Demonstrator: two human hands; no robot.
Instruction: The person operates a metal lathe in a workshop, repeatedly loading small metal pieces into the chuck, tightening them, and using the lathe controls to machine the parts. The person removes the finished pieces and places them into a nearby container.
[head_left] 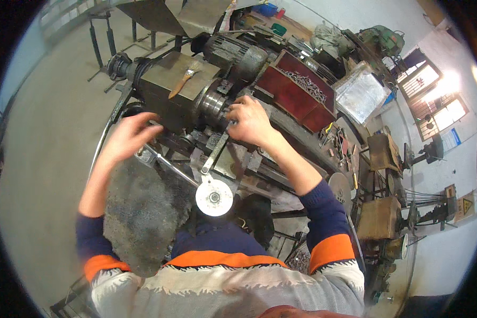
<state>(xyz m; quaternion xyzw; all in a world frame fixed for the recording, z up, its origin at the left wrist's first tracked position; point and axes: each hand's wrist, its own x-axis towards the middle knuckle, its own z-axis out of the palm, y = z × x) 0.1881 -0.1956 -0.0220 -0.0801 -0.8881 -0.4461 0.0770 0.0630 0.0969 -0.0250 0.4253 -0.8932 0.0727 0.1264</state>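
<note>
My right hand (249,121) is at the front of the shiny metal chuck (214,104) of a small lathe. Its fingers are curled against the chuck's face, and whatever they grip there is hidden. Just in front of the headstock (167,98), my left hand (132,135) hovers, slightly blurred, fingers and thumb apart with nothing visible in them. A black knob (133,109) lies close behind it. On top of the headstock rests a paintbrush (183,82) with a wooden handle. Nearer to me are a metal lever (215,153) and a round white handwheel (214,197).
A dark red box (297,93) of small metal parts stands behind the lathe bed, beside a ribbed motor (236,55). Hand tools (342,146) lie to its right. A silvery wrapped block (361,93) sits farther back. More machines (381,217) line the right wall.
</note>
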